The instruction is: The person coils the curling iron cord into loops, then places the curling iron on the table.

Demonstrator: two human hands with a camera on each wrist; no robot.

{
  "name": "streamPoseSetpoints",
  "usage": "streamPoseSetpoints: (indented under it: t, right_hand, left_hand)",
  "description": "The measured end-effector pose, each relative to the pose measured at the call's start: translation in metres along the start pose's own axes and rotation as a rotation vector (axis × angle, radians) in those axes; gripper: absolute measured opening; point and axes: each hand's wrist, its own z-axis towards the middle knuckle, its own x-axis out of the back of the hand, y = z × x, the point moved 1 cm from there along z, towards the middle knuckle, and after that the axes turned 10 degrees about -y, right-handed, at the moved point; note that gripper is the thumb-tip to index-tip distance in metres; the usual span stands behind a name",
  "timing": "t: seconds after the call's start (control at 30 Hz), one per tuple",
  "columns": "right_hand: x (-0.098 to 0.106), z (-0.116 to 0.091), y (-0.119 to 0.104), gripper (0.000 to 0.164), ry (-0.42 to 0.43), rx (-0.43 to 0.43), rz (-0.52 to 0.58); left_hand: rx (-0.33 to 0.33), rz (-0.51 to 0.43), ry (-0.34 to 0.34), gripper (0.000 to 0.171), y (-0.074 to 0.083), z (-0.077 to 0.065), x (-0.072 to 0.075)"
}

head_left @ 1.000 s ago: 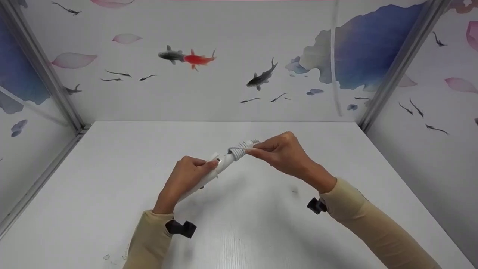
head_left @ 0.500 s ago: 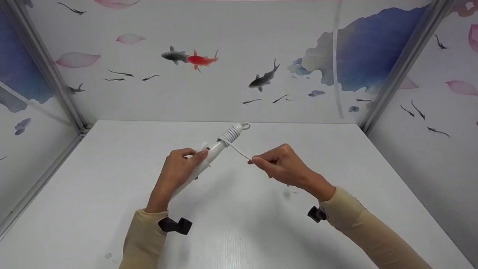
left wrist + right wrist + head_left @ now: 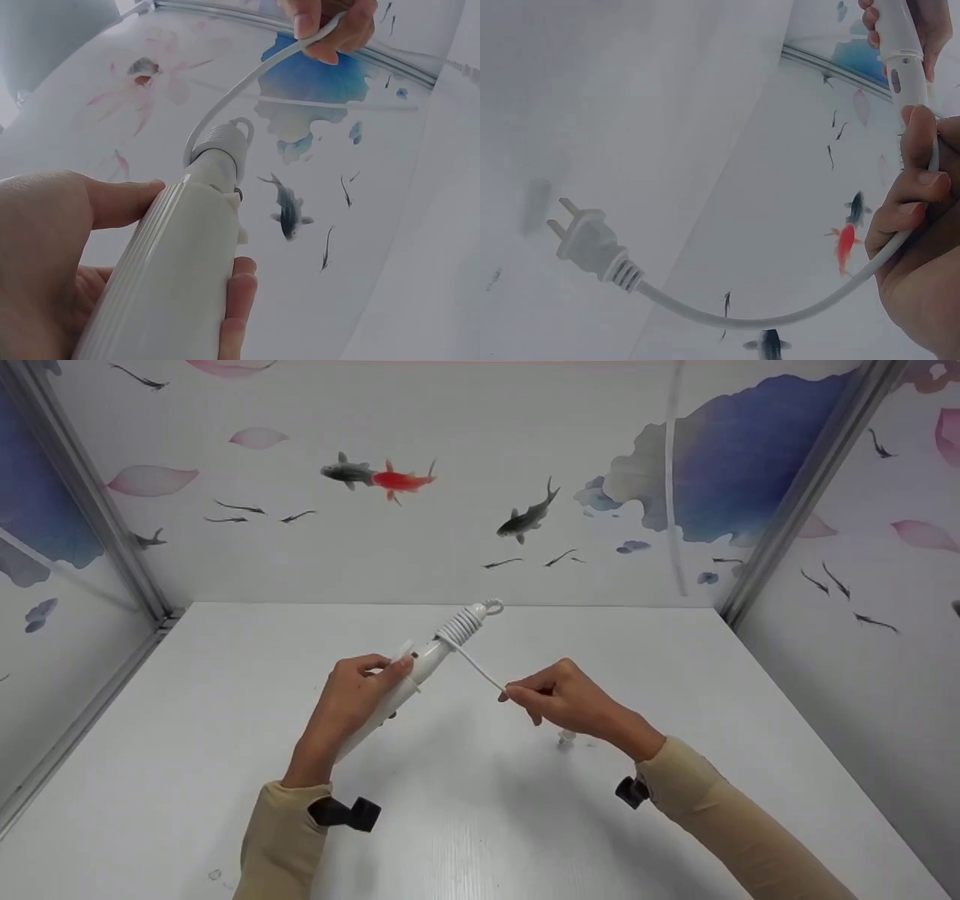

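Note:
My left hand (image 3: 351, 694) grips a white, tube-shaped corded appliance (image 3: 426, 661), tilted with its cord end up and away to the right. Its exact kind does not show; the left wrist view shows a ridged body (image 3: 161, 281) with fingers wrapped round it. White power cord (image 3: 474, 666) is wound in several turns round the narrow end, with a small loop at the tip. Between thumb and fingers my right hand (image 3: 562, 696) pinches the cord, a straight length running to the coil. Below that hand the free end dangles with a two-pin plug (image 3: 592, 244).
A white tabletop (image 3: 465, 817) lies under both hands. Behind it stands a white back panel (image 3: 262, 555) printed with fish and petals, with side panels and metal corner posts (image 3: 810, 472) left and right. Black wrist mounts (image 3: 349, 813) sit on both sleeves.
From beside the coil, my right hand has moved down with the cord, drawing a straight length off it. My left hand has shifted left and tilted the appliance more steeply. The plug now shows.

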Motion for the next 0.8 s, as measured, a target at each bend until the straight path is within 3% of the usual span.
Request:
streamPoseSetpoints:
  t: [0.13, 0.37, 0.8]
  right_hand:
    - [-0.004, 0.005, 0.009, 0.035, -0.064, -0.029, 0.005]
    - [-0.005, 0.012, 0.018, 0.027, -0.130, -0.113, 0.021]
    - [0.010, 0.030, 0.009, 0.022, -0.192, -0.241, -0.062]
  left_hand:
    - [-0.017, -0.029, -0.021, 0.049, -0.001, -0.001, 0.000]
    - [-0.046, -0.072, -0.071, 0.051, -0.003, -0.001, -0.001]
    - [-0.097, -0.106, -0.148, 0.039, 0.001, -0.003, -0.002]
